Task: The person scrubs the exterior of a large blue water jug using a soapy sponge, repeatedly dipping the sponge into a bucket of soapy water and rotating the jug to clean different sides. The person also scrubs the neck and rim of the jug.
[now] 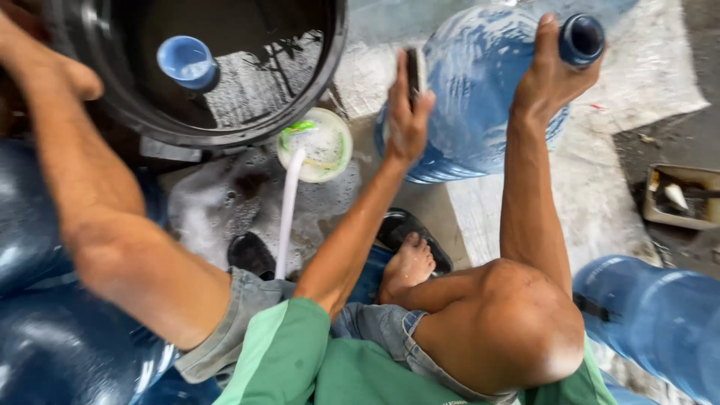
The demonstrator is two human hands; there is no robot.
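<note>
Two hands: both are working on one large blue water jug [480, 97], which is lying tilted on its side on the wet ground ahead of the person's knees.
Right hand [551, 75]: it is wrapping closed around the jug's neck just below the dark blue cap [582, 39], seemingly steadying the jug so it is not rolling.
Left hand [407, 112]: it is clamping a dark scrubbing pad [413, 71] between fingers and thumb and pressing it flat against the jug's side, which is facing the person because of the tilt.
Black tub [225, 127]: it is sitting at upper left, holding soapy water with a small blue cup [186, 61] floating in it, within reach of the left arm.
White bowl [315, 144]: it is resting just beside the tub, foamy inside, with a white hose [288, 210] running up to its rim.
Foam: it is spreading over the ground between tub and feet.
Other jugs: one blue jug [656, 319] is standing at lower right, and darker ones [45, 315] are crowding the left edge.
Tray [679, 196]: it is lying well apart at right, its contents too blurred to name.
</note>
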